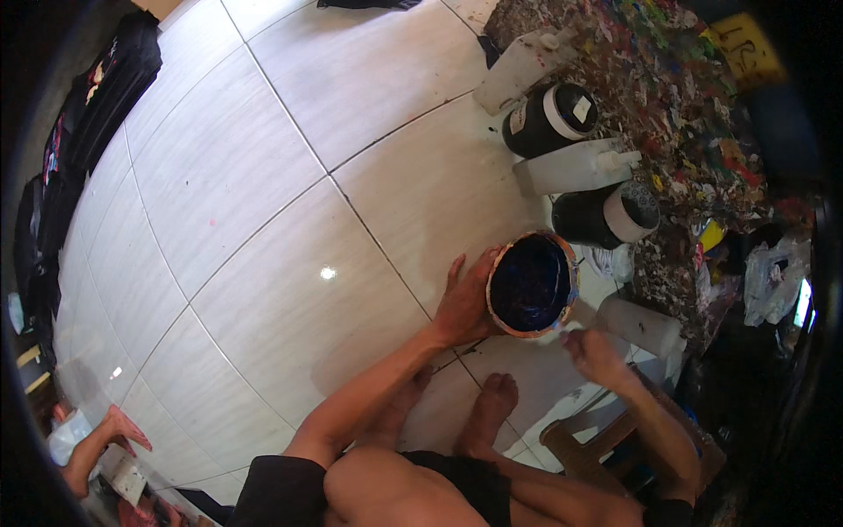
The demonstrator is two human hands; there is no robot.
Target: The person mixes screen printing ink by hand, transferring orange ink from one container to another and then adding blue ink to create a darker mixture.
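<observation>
A round tub [531, 285] with dark blue, paint-like stuff inside is tilted so its mouth faces up toward me. Its rim is crusted with orange-brown and pale smears. My left hand [468, 299] is closed around the tub's left side, thumb and fingers against the wall. At the lower right of the rim is my right hand [597, 356], slightly smeared by motion. Its fingers are drawn together, and a small pale bit shows at their tips, too blurred to name.
Right of the tub stand black jars with pale bands [584, 217] and whitish plastic bottles [575, 167], beside a paint-crusted surface [676, 132]. A brown wooden stool [593, 443] is by my right arm. Another person's foot [123, 428] shows at lower left, with black folded fabric [101, 114] above.
</observation>
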